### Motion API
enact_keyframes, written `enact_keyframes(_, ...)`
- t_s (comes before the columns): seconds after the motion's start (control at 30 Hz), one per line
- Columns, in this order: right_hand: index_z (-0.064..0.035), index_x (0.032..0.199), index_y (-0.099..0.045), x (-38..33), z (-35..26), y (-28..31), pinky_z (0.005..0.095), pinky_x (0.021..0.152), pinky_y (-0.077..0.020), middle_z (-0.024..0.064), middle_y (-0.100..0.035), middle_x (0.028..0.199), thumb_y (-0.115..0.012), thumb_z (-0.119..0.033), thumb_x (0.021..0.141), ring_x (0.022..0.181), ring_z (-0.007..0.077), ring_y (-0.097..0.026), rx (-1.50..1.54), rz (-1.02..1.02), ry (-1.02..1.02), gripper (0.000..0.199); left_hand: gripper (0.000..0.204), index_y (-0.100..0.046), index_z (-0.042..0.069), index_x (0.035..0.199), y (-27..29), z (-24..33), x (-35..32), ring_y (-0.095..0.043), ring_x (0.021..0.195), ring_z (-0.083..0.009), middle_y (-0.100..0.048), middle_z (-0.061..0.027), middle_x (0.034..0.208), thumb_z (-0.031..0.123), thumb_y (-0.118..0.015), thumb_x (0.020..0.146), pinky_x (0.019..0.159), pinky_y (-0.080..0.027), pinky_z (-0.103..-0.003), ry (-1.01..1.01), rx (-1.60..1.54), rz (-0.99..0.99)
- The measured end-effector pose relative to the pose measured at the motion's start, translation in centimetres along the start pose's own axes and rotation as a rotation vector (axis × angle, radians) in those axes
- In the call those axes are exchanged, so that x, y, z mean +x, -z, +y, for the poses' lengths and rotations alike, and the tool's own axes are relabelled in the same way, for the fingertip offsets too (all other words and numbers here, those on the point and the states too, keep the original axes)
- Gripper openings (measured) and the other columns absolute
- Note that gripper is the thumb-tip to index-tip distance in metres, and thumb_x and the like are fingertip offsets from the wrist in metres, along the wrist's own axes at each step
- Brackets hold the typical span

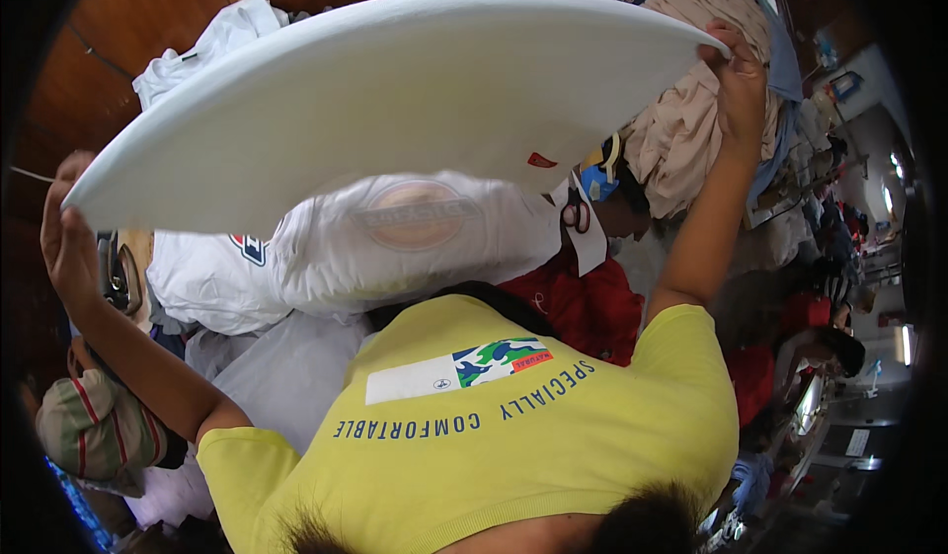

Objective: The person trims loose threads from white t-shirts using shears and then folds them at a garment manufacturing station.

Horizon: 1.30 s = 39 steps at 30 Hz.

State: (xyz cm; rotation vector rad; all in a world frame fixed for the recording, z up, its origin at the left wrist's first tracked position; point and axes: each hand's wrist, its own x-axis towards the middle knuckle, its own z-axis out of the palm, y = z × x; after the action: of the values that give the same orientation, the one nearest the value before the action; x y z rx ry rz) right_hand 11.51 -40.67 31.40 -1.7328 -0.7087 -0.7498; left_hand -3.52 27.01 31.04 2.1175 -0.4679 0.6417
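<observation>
A wide white cloth (395, 100) is stretched taut in front of me, its upper edge bowed upward. My left hand (71, 233) pinches its lower left corner between thumb and fingers. Up at the right, my right hand (739, 80) grips the opposite corner. A small red mark or tag (541, 160) shows on the cloth near its lower edge. Just below the cloth lie white printed T-shirts (425, 233), bunched on the work surface. Red-and-black scissors (576, 210) rest beside them on a white strip.
Beige garments (681, 134) are heaped at the right, near my right forearm. A red garment (592, 307) lies close to my body. At the left sits a striped cap (104, 421). A wooden panel (148, 21) stands behind. Another person (829, 352) is farther off right.
</observation>
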Motion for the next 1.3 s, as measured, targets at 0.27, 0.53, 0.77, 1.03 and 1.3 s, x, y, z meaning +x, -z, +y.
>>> enact_keyframes(0.27, -0.0023, 0.096, -0.055, 1.2, 7.9, -9.2, 0.0264, 0.057, -0.0528, 0.0064, -0.062, 0.081, -0.055, -0.022, 0.088, 0.064, 0.0132, -0.061, 0.402, -0.136, -0.778, 0.021, 0.026, -0.06, 0.001, 0.103, -9.0, -6.0, 5.3, -0.06, 0.081, -0.0131, -0.062, -0.0071, 0.093, 0.021, -0.051, 0.089, 0.07, -0.049, -0.023, 0.735, -0.826, 0.147)
enact_keyframes(0.53, -0.0083, 0.103, -0.043, -8.0, -8.7, -22.6, 0.0232, 0.078, -0.0396, 0.0009, -0.051, 0.092, -0.078, -0.02, 0.069, 0.085, 0.0124, -0.049, 0.185, -0.413, -0.193, 0.05, 0.025, -0.053, 0.001, 0.095, -27.7, 10.5, 2.2, -0.06, 0.082, -0.0143, -0.057, -0.0056, 0.083, 0.025, -0.047, 0.093, 0.074, -0.05, -0.028, 0.395, -0.798, -0.178)
enact_keyframes(0.77, -0.0078, 0.098, -0.053, -4.2, -4.7, -17.1, 0.0239, 0.07, -0.0455, -0.0005, -0.058, 0.086, -0.07, -0.007, 0.075, 0.079, 0.006, -0.054, 0.256, -0.514, -0.325, 0.03, 0.022, -0.054, -0.001, 0.101, -23.1, 7.9, 0.2, -0.065, 0.08, -0.0173, -0.063, -0.0122, 0.094, 0.018, -0.048, 0.092, 0.066, -0.051, -0.024, 0.39, -0.79, -0.036)
enact_keyframes(1.03, 0.0024, 0.13, -0.033, 18.0, 13.6, -7.6, 0.0307, 0.089, -0.0423, 0.0127, -0.057, 0.11, -0.069, -0.002, 0.067, 0.101, 0.0221, -0.056, -0.782, 0.136, -0.115, 0.073, 0.017, -0.056, 0.003, 0.101, -24.9, 2.5, -5.8, -0.061, 0.081, -0.0117, -0.063, -0.0055, 0.09, 0.015, -0.053, 0.089, 0.073, -0.045, -0.023, 0.759, -0.573, 0.271)
enact_keyframes(1.3, -0.0071, 0.133, -0.035, -1.7, 9.4, -24.3, 0.0423, 0.102, -0.0264, 0.0157, -0.026, 0.139, -0.061, -0.007, 0.071, 0.128, 0.0327, -0.025, -0.014, -0.559, 0.206, 0.067, 0.071, -0.028, 0.009, 0.138, -30.6, 3.0, -6.6, -0.029, 0.129, -0.022, -0.031, -0.0074, 0.141, 0.013, -0.066, 0.078, 0.1, -0.03, -0.039, 0.544, -0.533, 0.305)
